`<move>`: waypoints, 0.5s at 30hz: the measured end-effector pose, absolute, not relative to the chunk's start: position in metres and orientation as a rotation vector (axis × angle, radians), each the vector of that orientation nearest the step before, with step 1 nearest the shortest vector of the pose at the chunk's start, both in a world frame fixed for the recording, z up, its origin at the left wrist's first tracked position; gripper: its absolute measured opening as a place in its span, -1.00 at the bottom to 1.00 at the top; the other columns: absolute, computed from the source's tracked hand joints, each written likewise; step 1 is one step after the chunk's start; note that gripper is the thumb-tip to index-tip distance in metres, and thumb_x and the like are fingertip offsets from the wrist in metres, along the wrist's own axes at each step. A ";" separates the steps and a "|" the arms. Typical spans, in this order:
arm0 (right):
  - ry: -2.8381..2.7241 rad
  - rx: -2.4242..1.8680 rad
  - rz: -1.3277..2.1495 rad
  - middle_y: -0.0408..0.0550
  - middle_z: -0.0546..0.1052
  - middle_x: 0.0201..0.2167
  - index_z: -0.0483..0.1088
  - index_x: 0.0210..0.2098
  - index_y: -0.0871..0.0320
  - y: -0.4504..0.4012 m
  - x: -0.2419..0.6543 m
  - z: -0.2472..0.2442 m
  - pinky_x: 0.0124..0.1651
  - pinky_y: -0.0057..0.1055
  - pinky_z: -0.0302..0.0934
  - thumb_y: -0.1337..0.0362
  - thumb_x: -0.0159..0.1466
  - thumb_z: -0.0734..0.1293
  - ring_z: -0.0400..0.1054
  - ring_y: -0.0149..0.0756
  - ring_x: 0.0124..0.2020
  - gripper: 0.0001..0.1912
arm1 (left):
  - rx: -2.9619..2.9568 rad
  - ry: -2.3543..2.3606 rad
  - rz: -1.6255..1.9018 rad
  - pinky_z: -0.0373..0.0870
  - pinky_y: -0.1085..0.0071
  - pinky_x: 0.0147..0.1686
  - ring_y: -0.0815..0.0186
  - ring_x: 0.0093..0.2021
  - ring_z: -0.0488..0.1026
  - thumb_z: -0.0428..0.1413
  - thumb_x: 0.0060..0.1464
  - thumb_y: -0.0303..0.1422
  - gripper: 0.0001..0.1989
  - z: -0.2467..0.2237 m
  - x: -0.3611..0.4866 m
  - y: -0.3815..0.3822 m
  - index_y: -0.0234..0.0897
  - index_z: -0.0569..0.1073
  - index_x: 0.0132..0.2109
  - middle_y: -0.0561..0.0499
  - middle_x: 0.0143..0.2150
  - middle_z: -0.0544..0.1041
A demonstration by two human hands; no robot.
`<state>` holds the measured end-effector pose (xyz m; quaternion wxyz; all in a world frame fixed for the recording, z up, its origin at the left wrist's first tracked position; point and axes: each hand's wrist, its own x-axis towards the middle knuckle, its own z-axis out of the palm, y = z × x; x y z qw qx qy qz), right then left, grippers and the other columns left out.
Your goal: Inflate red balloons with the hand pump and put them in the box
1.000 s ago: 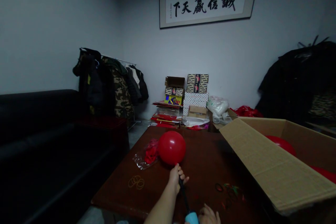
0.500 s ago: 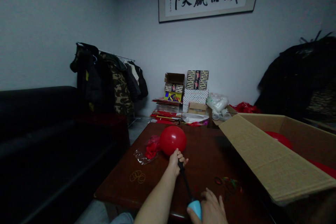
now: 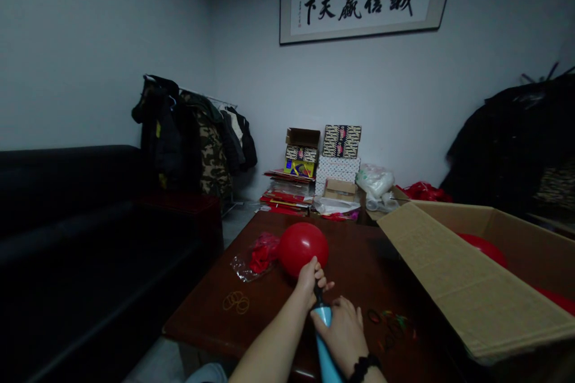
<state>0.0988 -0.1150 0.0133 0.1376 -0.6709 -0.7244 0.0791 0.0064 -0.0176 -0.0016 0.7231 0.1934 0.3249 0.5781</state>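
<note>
A red balloon [image 3: 303,249], partly inflated, sits at the front end of a hand pump [image 3: 326,352] with a light blue barrel and a black tip. My left hand [image 3: 313,281] is closed around the balloon's neck where it meets the pump, hiding the joint. My right hand [image 3: 342,330], with a dark band at the wrist, grips the blue barrel close behind. Left of the balloon lies a clear plastic bag [image 3: 259,256] of limp red balloons. Nearer me on the left are several yellowish rubber bands [image 3: 236,302].
The brown table [image 3: 211,329] carries small coloured bands [image 3: 393,320] at right. An open cardboard box [image 3: 449,269] holding red balloons stands along the right side. A black sofa [image 3: 90,263] is at left. Stacked boxes [image 3: 338,173] stand beyond the table.
My right hand has pushed the blue barrel forward toward my left hand, so the black shaft between them is now mostly covered. The balloon looks slightly larger. The view has shifted a little.
</note>
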 end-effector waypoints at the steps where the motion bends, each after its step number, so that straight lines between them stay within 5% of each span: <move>1: -2.087 -1.937 0.218 0.23 0.44 0.04 0.45 -0.06 0.29 -0.117 0.098 0.012 0.26 0.00 -0.10 0.00 0.26 0.14 0.18 0.01 0.20 -0.46 | 0.429 0.734 1.283 0.38 0.35 -0.40 0.50 -0.71 0.01 -0.04 0.22 -0.19 -0.68 -0.002 0.007 -0.017 -0.22 0.18 -0.46 0.25 -0.69 0.10; 7: -2.097 -1.963 0.218 0.25 0.45 0.02 0.50 -0.17 0.27 -0.126 0.104 0.008 0.25 0.06 -0.10 0.01 0.24 0.17 0.20 0.05 0.16 -0.52 | 0.368 0.749 1.320 0.35 0.41 -0.41 0.51 -0.71 0.02 -0.03 0.22 -0.22 -0.68 -0.010 0.009 -0.012 -0.22 0.16 -0.47 0.26 -0.70 0.07; 15: -2.190 -1.978 0.280 0.30 0.38 0.12 0.46 -0.04 0.33 -0.149 0.119 -0.008 0.28 0.09 -0.15 -0.05 0.24 0.13 0.13 0.10 0.23 -0.39 | 0.264 0.753 1.269 0.38 0.39 -0.38 0.53 -0.73 0.02 -0.05 0.24 -0.27 -0.68 -0.015 0.004 -0.001 -0.23 0.16 -0.48 0.27 -0.70 0.06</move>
